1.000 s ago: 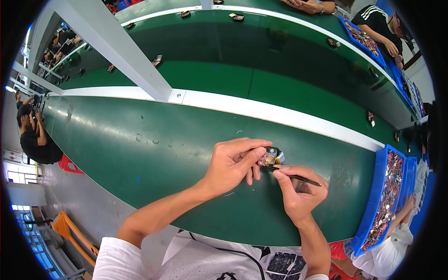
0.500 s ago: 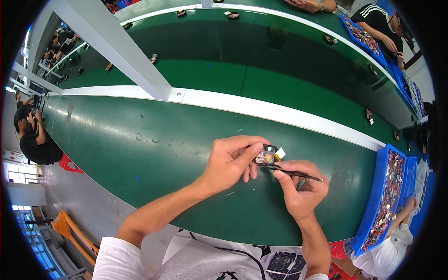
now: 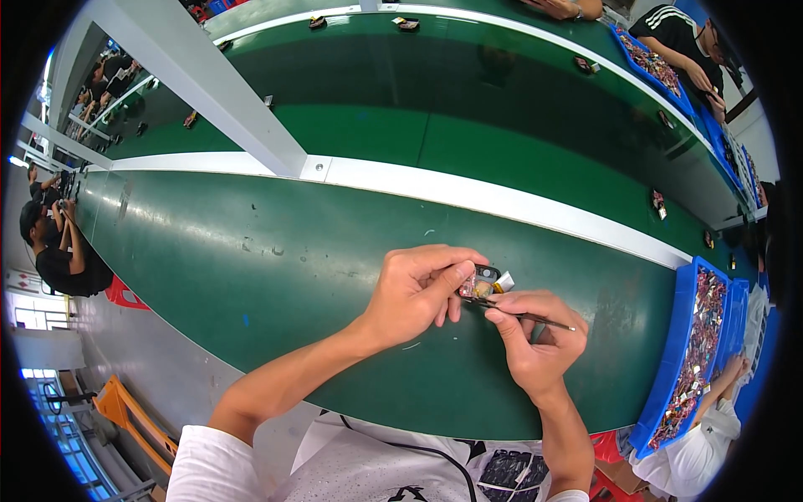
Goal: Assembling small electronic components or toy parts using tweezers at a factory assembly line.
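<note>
My left hand [image 3: 411, 293] is closed around the left side of a small black device housing [image 3: 487, 273], thumb on top, held above the green table. Inside the open housing are reddish and tan electronic parts, too small to make out. A white tab [image 3: 505, 281] with a yellow strip sticks out at its right. Pinched in my right hand [image 3: 535, 343] are slim dark tweezers [image 3: 548, 321], which slant down to the right. Their tips meet the housing's lower edge; whether they grip a part there I cannot tell.
A blue tray [image 3: 669, 376] heaped with small colourful parts stands at the table's right end. Beyond a white rail [image 3: 468, 203] runs a green conveyor belt [image 3: 368, 138] carrying several similar black devices. A grey post [image 3: 209, 84] rises at the left. Other people sit around.
The devices on the conveyor have shifted left. My right hand has turned the tweezers slightly, their tips moving a little left and lower along the housing. The left hand has barely moved.
</note>
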A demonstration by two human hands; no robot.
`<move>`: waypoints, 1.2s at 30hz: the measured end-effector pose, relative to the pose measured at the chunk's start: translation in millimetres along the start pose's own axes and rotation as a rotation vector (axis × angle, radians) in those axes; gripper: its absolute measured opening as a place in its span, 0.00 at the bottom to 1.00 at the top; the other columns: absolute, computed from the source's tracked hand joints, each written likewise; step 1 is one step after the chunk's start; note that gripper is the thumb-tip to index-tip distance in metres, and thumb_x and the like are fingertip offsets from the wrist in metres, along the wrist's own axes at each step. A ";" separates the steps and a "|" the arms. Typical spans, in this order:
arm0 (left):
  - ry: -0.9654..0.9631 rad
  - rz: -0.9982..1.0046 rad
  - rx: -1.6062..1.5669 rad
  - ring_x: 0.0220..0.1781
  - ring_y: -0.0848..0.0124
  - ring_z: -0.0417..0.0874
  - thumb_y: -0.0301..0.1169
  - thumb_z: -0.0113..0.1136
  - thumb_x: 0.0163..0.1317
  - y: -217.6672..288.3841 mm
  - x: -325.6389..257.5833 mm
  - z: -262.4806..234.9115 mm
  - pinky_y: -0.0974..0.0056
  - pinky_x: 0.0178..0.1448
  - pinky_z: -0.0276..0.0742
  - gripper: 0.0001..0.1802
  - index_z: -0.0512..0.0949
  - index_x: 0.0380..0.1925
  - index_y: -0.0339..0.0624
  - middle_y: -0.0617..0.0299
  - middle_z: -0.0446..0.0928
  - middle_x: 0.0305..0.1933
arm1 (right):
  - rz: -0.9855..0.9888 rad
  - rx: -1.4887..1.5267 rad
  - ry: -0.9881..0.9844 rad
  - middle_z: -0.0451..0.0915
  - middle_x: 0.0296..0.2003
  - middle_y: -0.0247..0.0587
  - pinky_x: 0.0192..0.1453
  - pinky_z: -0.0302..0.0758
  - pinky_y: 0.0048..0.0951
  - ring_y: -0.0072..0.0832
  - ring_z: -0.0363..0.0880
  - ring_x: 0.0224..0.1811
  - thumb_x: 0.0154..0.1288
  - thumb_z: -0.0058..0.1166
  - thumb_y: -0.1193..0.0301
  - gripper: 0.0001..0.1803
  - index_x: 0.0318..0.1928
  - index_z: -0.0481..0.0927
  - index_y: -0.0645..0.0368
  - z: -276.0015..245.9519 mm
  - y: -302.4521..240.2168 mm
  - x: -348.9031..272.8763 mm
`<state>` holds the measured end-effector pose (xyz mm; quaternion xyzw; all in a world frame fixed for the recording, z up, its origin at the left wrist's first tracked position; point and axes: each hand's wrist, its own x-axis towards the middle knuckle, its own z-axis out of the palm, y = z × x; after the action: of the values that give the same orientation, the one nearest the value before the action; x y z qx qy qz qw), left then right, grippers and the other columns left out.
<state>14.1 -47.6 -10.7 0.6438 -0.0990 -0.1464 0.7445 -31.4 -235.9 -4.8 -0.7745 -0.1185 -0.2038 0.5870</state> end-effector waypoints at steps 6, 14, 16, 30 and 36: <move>-0.044 -0.116 -0.075 0.21 0.76 0.81 0.26 0.54 0.77 -0.6 2.0 -4.7 0.73 0.19 0.73 0.13 0.83 0.51 0.28 0.58 0.82 0.30 | -0.043 -0.044 -0.050 0.90 0.32 0.42 0.18 0.60 0.17 0.12 0.66 0.13 0.56 0.71 0.82 0.07 0.33 0.87 0.60 -1.0 -2.5 0.5; -0.117 -0.066 0.049 0.27 0.79 0.80 0.22 0.60 0.72 5.7 0.8 -0.3 0.75 0.26 0.72 0.13 0.82 0.54 0.30 0.59 0.83 0.35 | -0.028 -0.132 -0.015 0.90 0.30 0.40 0.19 0.66 0.17 0.17 0.77 0.16 0.55 0.70 0.83 0.08 0.31 0.86 0.58 -1.7 -5.6 -0.6; -0.105 -0.026 0.044 0.28 0.79 0.80 0.21 0.61 0.70 1.0 0.6 -0.9 0.75 0.27 0.72 0.14 0.82 0.55 0.30 0.60 0.83 0.36 | -0.032 -0.129 -0.016 0.90 0.30 0.40 0.19 0.66 0.18 0.19 0.79 0.18 0.55 0.70 0.84 0.08 0.31 0.86 0.57 -1.8 -6.4 0.1; -0.063 -0.147 0.040 0.20 0.83 0.73 0.20 0.64 0.66 6.3 3.1 -5.4 0.73 0.24 0.64 0.11 0.83 0.48 0.31 0.65 0.80 0.22 | -0.288 -0.241 -0.037 0.90 0.31 0.36 0.21 0.63 0.21 0.23 0.85 0.23 0.48 0.69 0.85 0.13 0.32 0.88 0.54 6.1 3.4 -3.0; -0.105 -0.206 0.033 0.22 0.81 0.78 0.22 0.63 0.67 13.5 6.2 -8.1 0.74 0.20 0.66 0.11 0.82 0.49 0.32 0.60 0.85 0.31 | -0.284 -0.244 -0.050 0.90 0.31 0.37 0.21 0.64 0.21 0.23 0.85 0.23 0.47 0.69 0.85 0.13 0.32 0.88 0.54 6.1 2.6 -3.0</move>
<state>23.8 -40.5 1.1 0.6542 -0.0737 -0.2541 0.7085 -31.9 -230.6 -9.7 -0.8202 -0.2153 -0.2782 0.4511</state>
